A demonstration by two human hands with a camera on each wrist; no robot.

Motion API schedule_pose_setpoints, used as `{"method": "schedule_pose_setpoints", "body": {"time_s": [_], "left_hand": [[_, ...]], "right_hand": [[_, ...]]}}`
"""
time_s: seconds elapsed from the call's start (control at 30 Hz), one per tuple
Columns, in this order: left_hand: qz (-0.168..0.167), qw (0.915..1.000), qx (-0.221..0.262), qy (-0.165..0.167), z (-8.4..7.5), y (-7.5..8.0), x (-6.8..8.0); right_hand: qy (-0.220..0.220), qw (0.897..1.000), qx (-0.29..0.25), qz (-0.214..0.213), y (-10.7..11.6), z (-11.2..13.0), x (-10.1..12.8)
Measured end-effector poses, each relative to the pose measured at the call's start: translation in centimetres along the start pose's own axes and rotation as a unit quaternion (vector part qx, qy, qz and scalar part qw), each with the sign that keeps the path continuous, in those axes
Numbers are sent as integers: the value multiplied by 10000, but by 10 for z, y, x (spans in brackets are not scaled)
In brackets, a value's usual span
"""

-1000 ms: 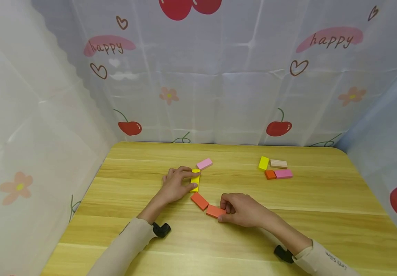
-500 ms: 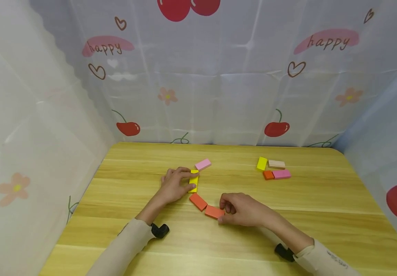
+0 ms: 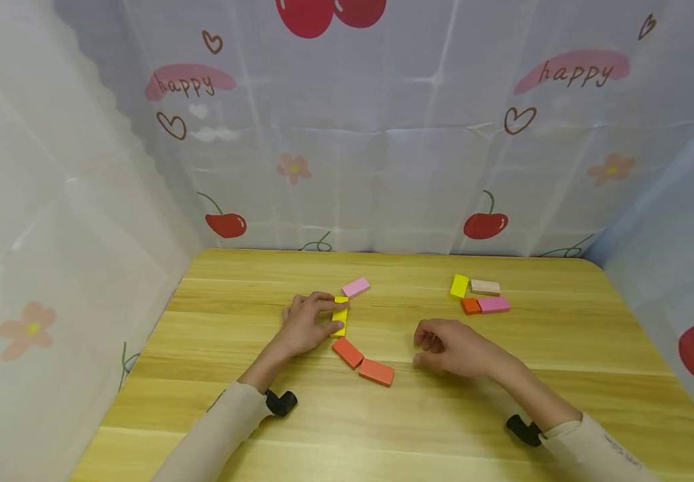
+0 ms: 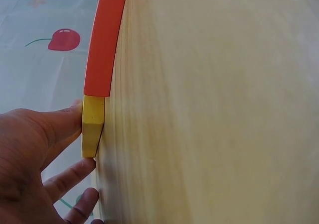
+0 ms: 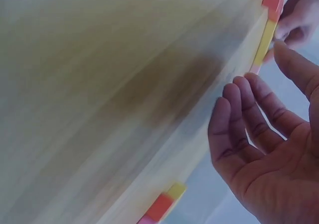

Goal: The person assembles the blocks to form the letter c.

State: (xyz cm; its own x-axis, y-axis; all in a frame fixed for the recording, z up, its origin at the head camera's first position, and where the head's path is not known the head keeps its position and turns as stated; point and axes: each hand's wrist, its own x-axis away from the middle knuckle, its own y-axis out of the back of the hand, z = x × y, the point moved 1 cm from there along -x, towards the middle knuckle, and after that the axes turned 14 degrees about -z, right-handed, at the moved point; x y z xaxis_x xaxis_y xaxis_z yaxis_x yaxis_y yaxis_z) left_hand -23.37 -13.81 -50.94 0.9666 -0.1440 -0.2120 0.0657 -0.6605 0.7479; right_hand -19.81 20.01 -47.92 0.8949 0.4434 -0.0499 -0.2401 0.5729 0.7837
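Evidently we pinched the light, stiff yellow block by its long edges with our left hand, while our right hand hung loosely curled and empty above the table.

wooden table | chain of blocks | block cluster

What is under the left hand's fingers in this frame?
The left hand holds the yellow block lying flat on the wooden table; index finger along its far end, thumb at its near side. The palm hides the tabletop beneath, so anything there is unseen.
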Motion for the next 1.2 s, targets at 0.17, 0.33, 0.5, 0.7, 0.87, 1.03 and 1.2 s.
{"method": "schedule_pose_setpoints", "body": {"time_s": [0.17,0.33,0.5,0.7,0.87,1.03,1.2], "left_hand": [[8,10000,24,2,-1,0,0],[-2,10000,16,-7,1,-1,-1],[46,10000,35,8,1,-1,-1],[12,10000,49,7,2,-1,-1],[64,10000,41,-49,2,-3,-2],[39,10000,13,-72,0,-4,-3],[0,10000,37,-17,1,-4,-2]], "right_hand": [[-137,9991,82,-384,17,-19,3],[-11,9956,214,-909,35,-39,1],[43,9884,465,-1444,48,-61,-10],[468,9835,567,-1654,59,-76,-33],[555,9823,1001,-1484,68,-86,-47],[361,9822,1324,-1282,76,-89,-57],[284,9820,1480,-1140,80,-90,-66]]}}
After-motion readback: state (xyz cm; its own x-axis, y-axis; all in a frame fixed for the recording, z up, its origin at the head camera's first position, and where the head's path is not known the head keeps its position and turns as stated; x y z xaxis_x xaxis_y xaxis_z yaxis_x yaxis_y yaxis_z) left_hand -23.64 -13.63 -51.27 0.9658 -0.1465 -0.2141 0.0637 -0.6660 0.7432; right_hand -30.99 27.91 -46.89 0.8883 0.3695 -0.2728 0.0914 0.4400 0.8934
